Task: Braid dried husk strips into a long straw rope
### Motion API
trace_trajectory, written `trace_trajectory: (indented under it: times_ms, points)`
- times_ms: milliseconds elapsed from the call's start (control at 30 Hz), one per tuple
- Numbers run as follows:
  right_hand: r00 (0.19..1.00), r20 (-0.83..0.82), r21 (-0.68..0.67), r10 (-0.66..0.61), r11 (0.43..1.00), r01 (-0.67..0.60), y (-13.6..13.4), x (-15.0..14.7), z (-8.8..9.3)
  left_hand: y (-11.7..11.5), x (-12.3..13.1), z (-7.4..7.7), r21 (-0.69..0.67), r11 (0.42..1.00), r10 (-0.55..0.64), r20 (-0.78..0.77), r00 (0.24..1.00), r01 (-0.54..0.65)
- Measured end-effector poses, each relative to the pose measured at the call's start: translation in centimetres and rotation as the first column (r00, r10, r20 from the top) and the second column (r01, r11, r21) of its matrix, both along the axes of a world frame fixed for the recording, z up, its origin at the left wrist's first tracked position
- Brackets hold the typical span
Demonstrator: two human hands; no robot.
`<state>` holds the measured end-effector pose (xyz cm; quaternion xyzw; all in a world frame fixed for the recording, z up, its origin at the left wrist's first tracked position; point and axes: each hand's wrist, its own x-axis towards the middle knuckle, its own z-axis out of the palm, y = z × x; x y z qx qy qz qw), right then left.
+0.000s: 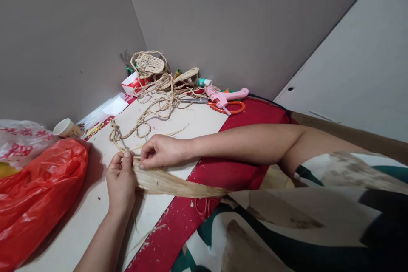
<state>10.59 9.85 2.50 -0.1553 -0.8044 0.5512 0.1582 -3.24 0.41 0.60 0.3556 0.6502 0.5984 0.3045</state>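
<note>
The end of a braided cord (174, 98) is pinched by the left hand (121, 176). The right hand (164, 152) is held just beside it, curled over a sheaf of pale dried fibre (165, 184). More cord is heaped toward the back of the bench (81, 221), where a pink glue gun (219, 95) is laid across orange-handled scissors (213, 105). A red plastic bag (47, 191) is seen at the left.

A loose garment (280, 210) in off-white, dark green, black and brown patches — right sleeve (350, 170) short and wide.
</note>
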Motion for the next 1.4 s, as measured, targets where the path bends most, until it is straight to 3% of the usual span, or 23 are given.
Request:
trace_trajectory:
  times_ms: [367,667,1033,1133,1200,1300,1367,1400]
  points:
    - [0.991,-0.098,0.243,-0.089,0.964,0.11,-0.5,-0.7,-0.7,0.0,0.3,0.2,0.009,1.0,0.028,0.014,1.0,-0.028]
    - [0.985,-0.17,0.429,0.008,0.901,0.067,-2.0,-0.4,-0.5,0.1,0.4,-0.1,0.006,1.0,0.01,-0.023,1.0,-0.009]
    - [0.985,-0.161,0.538,-0.062,0.831,0.14,-2.4,-0.1,-0.5,-0.1,1.0,0.9,-0.024,1.0,0.0,-0.084,0.996,-0.002]
    - [0.975,-0.168,0.498,-0.142,0.842,0.209,-1.8,0.0,-0.2,-0.1,1.1,0.9,0.004,1.0,-0.003,-0.018,1.0,0.003]
    - [0.967,-0.197,0.397,-0.162,0.889,0.23,-1.2,0.1,0.2,0.0,1.0,0.8,0.052,0.999,-0.004,0.042,0.999,0.002]
    - [0.957,-0.243,-0.011,-0.158,0.987,0.16,-0.1,0.4,1.7,0.3,0.9,0.5,0.063,0.998,-0.022,0.131,0.991,0.014]
    - [0.949,-0.258,-0.267,-0.18,0.957,0.109,0.9,1.2,3.2,0.4,0.8,0.3,0.054,0.998,-0.038,0.176,0.984,0.029]
    - [0.94,-0.269,-0.323,-0.209,0.939,0.117,1.4,1.9,4.2,0.4,0.7,0.2,0.052,0.998,-0.041,0.185,0.982,0.032]
